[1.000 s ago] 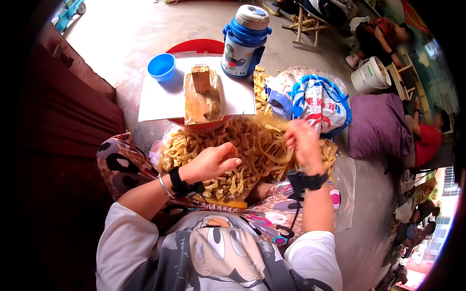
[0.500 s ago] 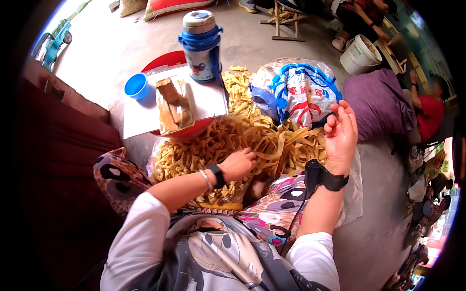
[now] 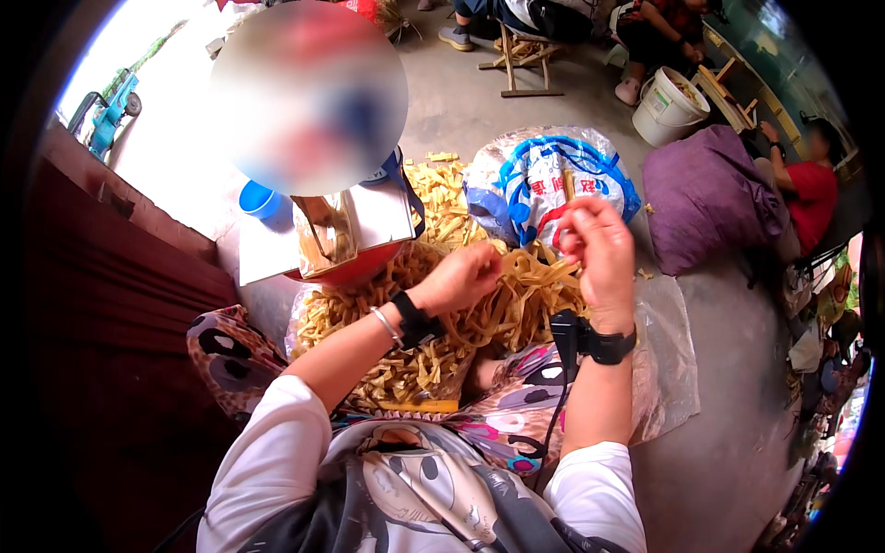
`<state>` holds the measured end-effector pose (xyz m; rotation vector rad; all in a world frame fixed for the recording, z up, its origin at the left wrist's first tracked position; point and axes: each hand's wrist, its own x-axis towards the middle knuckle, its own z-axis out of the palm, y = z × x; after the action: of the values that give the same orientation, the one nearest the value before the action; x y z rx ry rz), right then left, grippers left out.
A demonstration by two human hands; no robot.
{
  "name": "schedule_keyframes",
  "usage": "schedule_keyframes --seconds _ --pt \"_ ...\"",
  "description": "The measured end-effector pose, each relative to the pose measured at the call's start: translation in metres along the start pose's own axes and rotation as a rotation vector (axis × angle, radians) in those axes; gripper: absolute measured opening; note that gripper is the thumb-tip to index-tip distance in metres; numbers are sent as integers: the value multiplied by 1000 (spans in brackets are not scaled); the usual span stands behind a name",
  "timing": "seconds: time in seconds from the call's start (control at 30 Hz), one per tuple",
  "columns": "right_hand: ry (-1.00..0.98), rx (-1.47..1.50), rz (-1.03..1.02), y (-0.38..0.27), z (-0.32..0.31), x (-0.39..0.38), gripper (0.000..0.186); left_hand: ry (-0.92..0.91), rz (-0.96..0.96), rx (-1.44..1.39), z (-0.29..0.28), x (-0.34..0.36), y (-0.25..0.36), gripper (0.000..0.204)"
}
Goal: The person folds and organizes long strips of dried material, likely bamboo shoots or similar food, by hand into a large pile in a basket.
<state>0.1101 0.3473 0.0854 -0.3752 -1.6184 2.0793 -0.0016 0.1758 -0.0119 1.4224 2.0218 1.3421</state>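
Observation:
My left hand point(image 3: 461, 276) is over the pile of tan, flat looped strips point(image 3: 530, 286), its fingers curled closed; what they hold is hidden. My right hand point(image 3: 595, 258) is raised higher to the right, fingers bent and pressed together, in front of a white-and-blue plastic bag point(image 3: 512, 161); I cannot make out what they grip. A narrow tan piece point(image 3: 569, 182) shows just above them. Paler folded pieces point(image 3: 433, 194) lie behind the pile.
A white board point(image 3: 378, 212) on a red round support holds a blue cup point(image 3: 258, 201) and wrapped bundle point(image 3: 323, 240); a blurred patch covers much above. A purple sack point(image 3: 705, 198), white bucket point(image 3: 664, 106), seated co-workers point(image 3: 811, 198), wooden stool point(image 3: 516, 64) and maroon door point(image 3: 111, 313) surround me.
My right hand has moved left and its fingers have curled, after rising from the pile. My left hand has shifted right and slightly up. The view has shifted, showing more floor at the back.

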Motion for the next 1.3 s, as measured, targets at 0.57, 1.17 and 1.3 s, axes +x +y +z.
schedule_keyframes --seconds 0.57,1.17,1.3 --pt "366 293 -341 -18 8 35 21 103 -237 141 -148 -124 107 20" --pt "-1036 -404 446 2 142 -26 23 321 187 969 -176 -150 88 19" --pt "-1069 -228 574 14 153 -30 21 127 82 832 -175 -156 91 14"
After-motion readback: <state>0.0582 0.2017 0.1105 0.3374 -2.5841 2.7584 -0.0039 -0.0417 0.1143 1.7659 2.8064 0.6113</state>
